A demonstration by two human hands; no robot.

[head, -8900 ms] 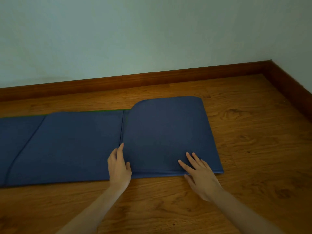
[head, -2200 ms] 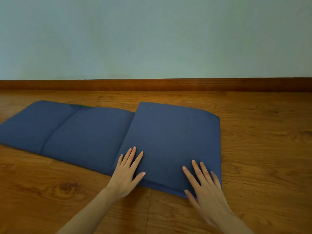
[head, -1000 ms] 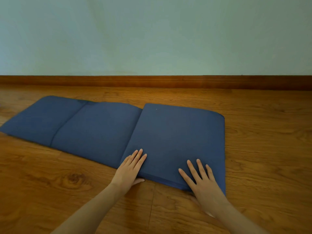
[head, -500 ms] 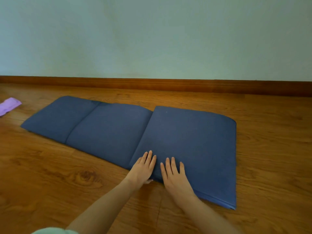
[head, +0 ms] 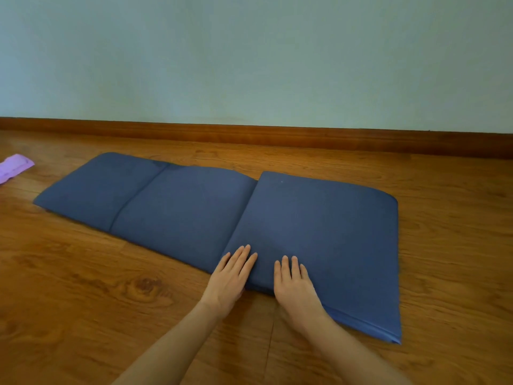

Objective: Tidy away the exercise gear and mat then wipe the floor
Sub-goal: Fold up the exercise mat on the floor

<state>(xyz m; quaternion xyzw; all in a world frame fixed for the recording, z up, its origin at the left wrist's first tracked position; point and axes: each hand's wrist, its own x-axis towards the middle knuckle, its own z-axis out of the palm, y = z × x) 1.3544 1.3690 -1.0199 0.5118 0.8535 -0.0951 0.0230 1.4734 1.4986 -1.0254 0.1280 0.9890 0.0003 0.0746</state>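
A dark blue exercise mat lies on the wooden floor, partly folded. Its right end is a thicker stack of folded panels, and two flat panels stretch away to the left. My left hand lies flat at the near left corner of the stack, fingers straight, thumb hidden under the edge. My right hand presses flat on the stack's near edge just beside it, fingers straight.
A purple cloth-like item lies on the floor at the far left edge of view. A brown skirting board runs along the pale wall behind the mat. Bare floor surrounds the mat on all sides.
My right hand slid left along the stack's near edge until it sat beside my left hand. The view shifted, bringing the purple item into sight at the left.
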